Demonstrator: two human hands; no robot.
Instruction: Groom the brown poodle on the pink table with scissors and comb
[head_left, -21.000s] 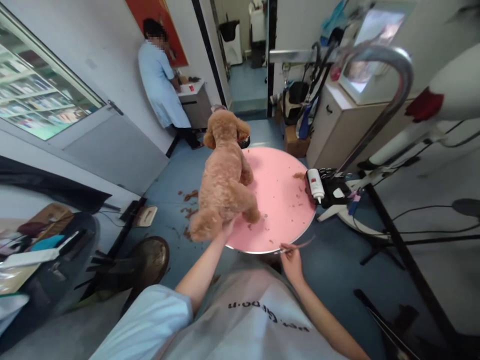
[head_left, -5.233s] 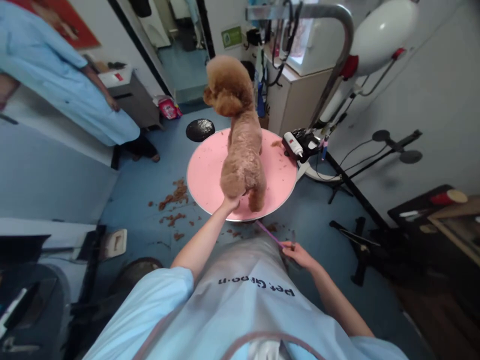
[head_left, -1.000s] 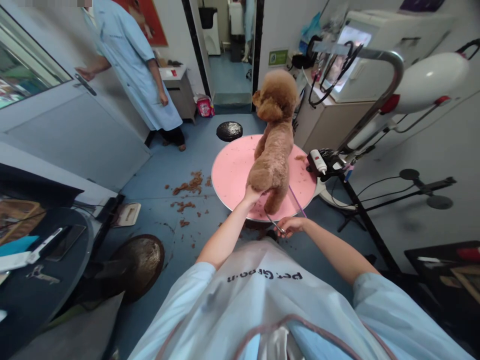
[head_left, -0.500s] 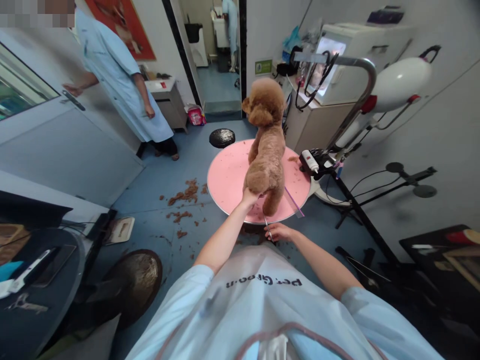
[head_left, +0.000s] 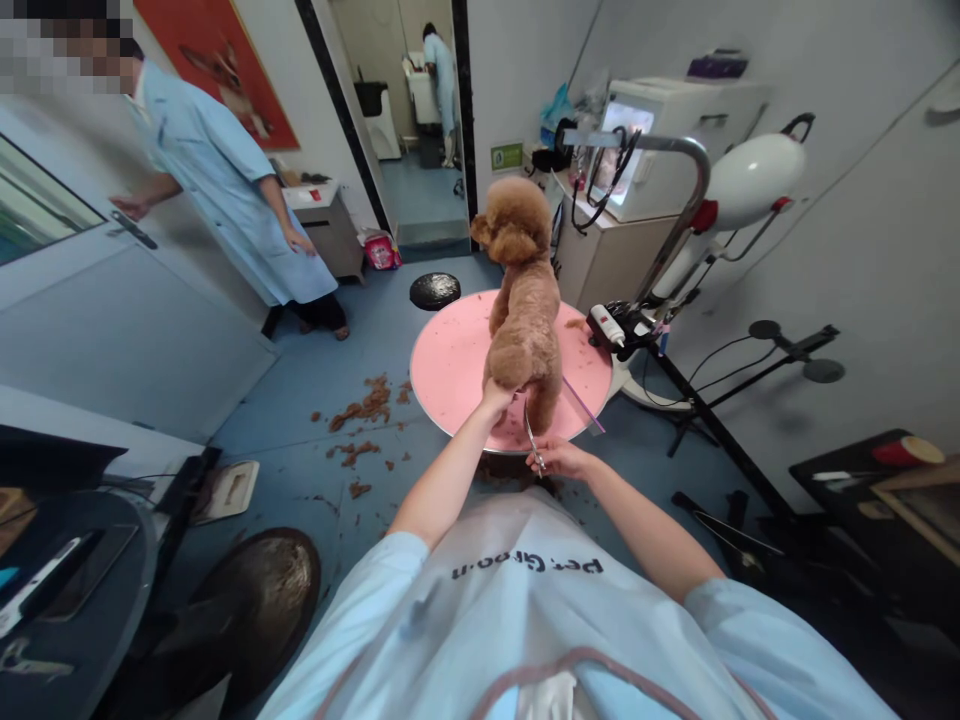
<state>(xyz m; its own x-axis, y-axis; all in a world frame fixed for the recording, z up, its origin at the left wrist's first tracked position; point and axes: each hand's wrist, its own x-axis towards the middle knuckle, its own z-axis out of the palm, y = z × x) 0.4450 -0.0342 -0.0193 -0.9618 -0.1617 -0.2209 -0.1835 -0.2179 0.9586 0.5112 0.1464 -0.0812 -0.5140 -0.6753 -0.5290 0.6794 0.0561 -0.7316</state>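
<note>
A curly brown dog (head_left: 525,305) stands on a round pink grooming table (head_left: 442,375), its rear toward me and its head turned left. My left hand (head_left: 498,396) is closed around its left hind leg, just under the rump; some fingers are hidden behind the fur. In my right hand (head_left: 561,457), low at the table's near edge, is a pair of scissors (head_left: 533,440). Their blades point up beside the inner side of the right hind leg, close to the fur. A thin purple strip (head_left: 583,405) lies on the table to the right of that leg.
Cut hair (head_left: 364,403) lies on the floor at left. A person (head_left: 225,180) in a blue gown holds the door handle (head_left: 135,230). A bent metal arm (head_left: 690,160), a white dryer (head_left: 757,180) and a white bottle (head_left: 606,325) stand at right. A black stool (head_left: 435,291) is behind the table.
The scissors have risen, their blades now between the hind legs and looking further apart. My left hand keeps its hold. The whole view has shifted slightly.
</note>
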